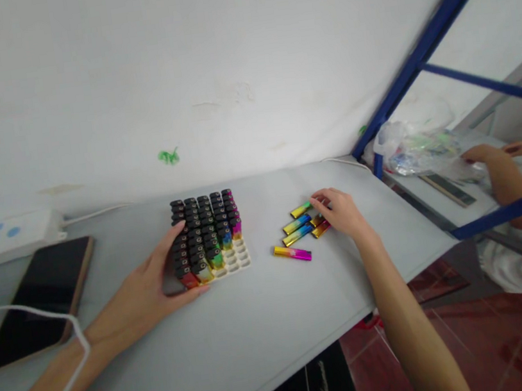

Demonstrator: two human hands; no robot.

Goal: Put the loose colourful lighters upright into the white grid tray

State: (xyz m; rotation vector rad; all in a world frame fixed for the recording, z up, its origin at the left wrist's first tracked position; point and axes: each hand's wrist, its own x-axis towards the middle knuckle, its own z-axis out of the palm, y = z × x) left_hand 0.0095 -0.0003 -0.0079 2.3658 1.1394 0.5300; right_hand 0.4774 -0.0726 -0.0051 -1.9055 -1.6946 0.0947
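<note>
A white tray (234,262) with round holes holds several upright lighters (207,229) with black tops and shiny coloured bodies. Its front right holes are bare. My left hand (150,285) is spread around the tray's left side, thumb at the front edge and fingers at the lighters. To the right, several metallic lighters (298,235) lie flat in a loose group, with a yellow and pink one (292,253) nearest the front. My right hand (337,210) is over the group's right side, fingers bent down at the end of a green and yellow lighter (300,209); whether it grips one is unclear.
A phone (37,301) and a white power strip (9,237) lie at the left, with a white cable over my left forearm. A blue metal frame (401,88) stands at the right. Beyond it are plastic bags (422,147) and another person's hands (483,154).
</note>
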